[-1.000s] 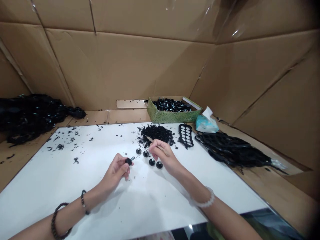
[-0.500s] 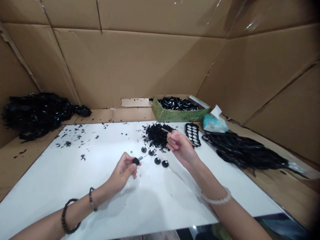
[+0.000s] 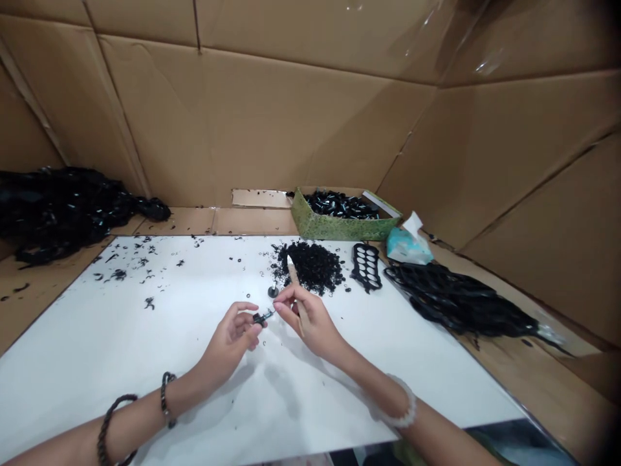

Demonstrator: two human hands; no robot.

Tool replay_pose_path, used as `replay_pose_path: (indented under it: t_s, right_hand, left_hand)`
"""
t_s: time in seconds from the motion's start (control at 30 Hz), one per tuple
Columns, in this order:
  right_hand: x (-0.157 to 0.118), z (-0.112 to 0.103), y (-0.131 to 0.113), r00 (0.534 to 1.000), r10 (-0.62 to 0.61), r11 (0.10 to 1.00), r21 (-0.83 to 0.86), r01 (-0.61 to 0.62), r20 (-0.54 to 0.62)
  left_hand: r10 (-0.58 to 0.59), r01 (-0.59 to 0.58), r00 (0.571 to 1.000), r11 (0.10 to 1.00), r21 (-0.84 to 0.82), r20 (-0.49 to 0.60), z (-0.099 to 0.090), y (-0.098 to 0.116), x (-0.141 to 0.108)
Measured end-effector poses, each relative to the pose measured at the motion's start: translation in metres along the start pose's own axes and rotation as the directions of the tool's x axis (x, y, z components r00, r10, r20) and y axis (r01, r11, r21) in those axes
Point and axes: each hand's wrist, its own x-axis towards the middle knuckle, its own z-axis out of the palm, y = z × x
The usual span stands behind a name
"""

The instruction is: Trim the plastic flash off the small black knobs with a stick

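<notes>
Between its thumb and fingers my left hand (image 3: 237, 330) grips a small black part (image 3: 262, 318) with a metal pin, above the white tabletop (image 3: 194, 362). My right hand (image 3: 308, 317) holds a light wooden stick (image 3: 294, 272), its tip pointing up and away. The right fingertips are pinched beside the part; anything tiny between them is too small to make out. Just beyond the fingers a black disc with a pale peg (image 3: 273, 292) stands on the table. Behind it lies a heap of small black rings (image 3: 310, 265).
A green box (image 3: 339, 228) of black pieces stands at the back. To its right are a black plate with oval holes (image 3: 366, 266), a tissue pack (image 3: 410, 248) and bagged black strips (image 3: 466, 301). Black plastic (image 3: 63, 210) lies far left, near scattered scraps (image 3: 119, 274).
My right hand has moved left and down to the part in my left hand, and the stick has swung upright. The other pegged discs are now hidden behind my right hand. The view has shifted slightly.
</notes>
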Motion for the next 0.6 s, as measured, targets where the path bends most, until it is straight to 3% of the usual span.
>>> replay_pose_path:
  t_s: [0.3, 0.6]
  right_hand:
    - [-0.0045, 0.0020, 0.0035, 0.961, -0.246, 0.862, -0.425, 0.277, 0.127]
    - [-0.0059, 0.0071, 0.0031, 0.952, -0.230, 0.783, -0.543, 0.304, 0.201]
  left_hand:
    - [-0.016, 0.016, 1.000, 1.000, 0.001, -0.015, 0.0004, 0.0018, -0.0005]
    - [0.001, -0.001, 1.000, 1.000, -0.014, -0.022, 0.0008, -0.0001, 0.0033]
